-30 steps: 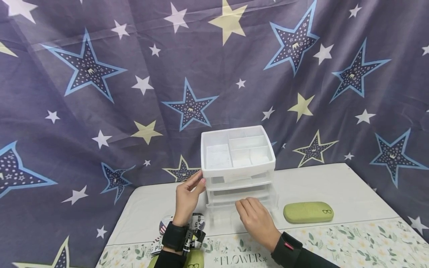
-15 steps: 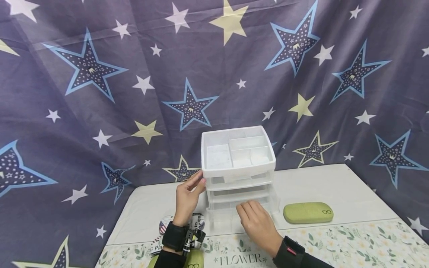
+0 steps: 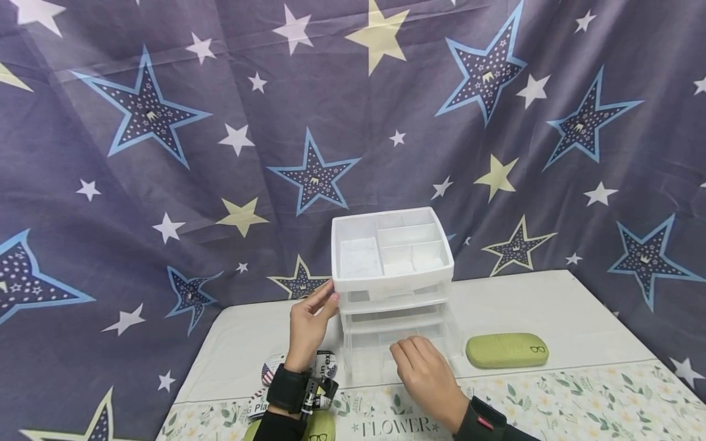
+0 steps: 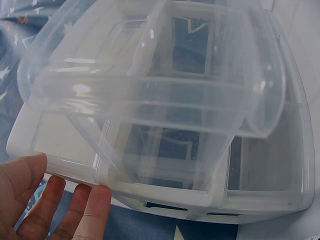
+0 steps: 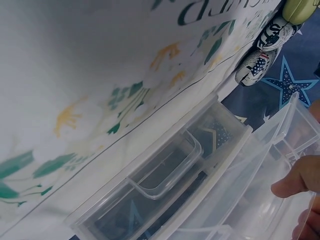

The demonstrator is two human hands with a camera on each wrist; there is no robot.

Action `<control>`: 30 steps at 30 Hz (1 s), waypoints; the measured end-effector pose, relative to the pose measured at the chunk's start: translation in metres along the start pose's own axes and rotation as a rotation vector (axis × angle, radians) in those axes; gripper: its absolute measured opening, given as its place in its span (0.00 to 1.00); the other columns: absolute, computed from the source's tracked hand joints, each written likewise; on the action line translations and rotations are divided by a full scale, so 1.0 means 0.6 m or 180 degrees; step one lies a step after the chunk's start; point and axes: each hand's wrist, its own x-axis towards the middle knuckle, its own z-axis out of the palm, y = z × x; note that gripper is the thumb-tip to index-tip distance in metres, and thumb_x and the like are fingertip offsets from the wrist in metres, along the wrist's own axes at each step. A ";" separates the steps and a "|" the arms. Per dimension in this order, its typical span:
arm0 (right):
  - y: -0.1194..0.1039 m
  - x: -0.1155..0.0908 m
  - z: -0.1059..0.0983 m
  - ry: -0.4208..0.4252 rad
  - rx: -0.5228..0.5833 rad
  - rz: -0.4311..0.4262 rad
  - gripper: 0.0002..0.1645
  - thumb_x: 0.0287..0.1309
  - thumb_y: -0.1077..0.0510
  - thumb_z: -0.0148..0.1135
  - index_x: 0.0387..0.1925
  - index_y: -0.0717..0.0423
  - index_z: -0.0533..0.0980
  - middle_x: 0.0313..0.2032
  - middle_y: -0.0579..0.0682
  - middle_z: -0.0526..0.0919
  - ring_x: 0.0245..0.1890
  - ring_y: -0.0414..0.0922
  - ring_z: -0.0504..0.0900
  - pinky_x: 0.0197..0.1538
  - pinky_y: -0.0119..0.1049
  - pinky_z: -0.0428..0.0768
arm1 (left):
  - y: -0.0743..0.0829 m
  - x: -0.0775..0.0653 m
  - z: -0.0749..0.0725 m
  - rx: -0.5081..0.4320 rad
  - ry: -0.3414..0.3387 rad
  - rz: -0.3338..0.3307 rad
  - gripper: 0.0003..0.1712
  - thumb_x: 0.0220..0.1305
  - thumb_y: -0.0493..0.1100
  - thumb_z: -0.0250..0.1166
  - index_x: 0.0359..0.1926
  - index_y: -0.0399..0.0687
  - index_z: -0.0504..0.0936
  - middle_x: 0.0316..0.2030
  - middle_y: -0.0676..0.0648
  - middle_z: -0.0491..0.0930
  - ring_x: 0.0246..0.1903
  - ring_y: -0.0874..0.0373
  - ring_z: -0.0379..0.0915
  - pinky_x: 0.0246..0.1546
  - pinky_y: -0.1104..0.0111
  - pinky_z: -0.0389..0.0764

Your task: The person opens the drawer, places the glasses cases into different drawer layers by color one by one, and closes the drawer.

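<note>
Steadying the drawer unit (image 3: 393, 283) at its left side, the left hand (image 3: 307, 327) is pressing with nearly straight fingers; the right hand (image 3: 427, 375) is gripping the clear drawer (image 4: 150, 97) jutting from the unit's front. Keeping it square should be preventing jams.

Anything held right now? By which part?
The right hand holds the pulled-out clear drawer by its front; the left hand touches the white organizer near its left side.
</note>
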 end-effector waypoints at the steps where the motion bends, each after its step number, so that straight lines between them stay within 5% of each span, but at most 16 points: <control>1: 0.000 -0.001 -0.001 0.0015 0.0004 -0.0010 0.18 0.63 0.67 0.45 0.43 0.67 0.81 0.37 0.55 0.83 0.38 0.49 0.80 0.46 0.42 0.84 | 0.000 0.000 0.000 0.0013 -0.0003 0.0014 0.25 0.68 0.45 0.71 0.63 0.43 0.81 0.66 0.42 0.76 0.57 0.47 0.80 0.48 0.68 0.86; 15: -0.012 -0.010 -0.013 0.0083 0.0126 -0.0001 0.24 0.74 0.65 0.35 0.43 0.67 0.81 0.37 0.54 0.82 0.38 0.48 0.79 0.45 0.41 0.83 | 0.000 0.000 0.002 0.0031 0.0018 0.0005 0.25 0.68 0.45 0.71 0.64 0.44 0.81 0.67 0.44 0.76 0.57 0.48 0.80 0.48 0.68 0.86; 30: -0.020 -0.015 -0.027 0.0072 0.0179 -0.0020 0.26 0.76 0.65 0.33 0.44 0.67 0.80 0.37 0.54 0.82 0.38 0.48 0.79 0.44 0.40 0.83 | 0.001 0.001 -0.001 -0.0062 -0.0034 -0.0032 0.25 0.68 0.45 0.71 0.63 0.44 0.81 0.66 0.46 0.76 0.58 0.47 0.80 0.49 0.68 0.86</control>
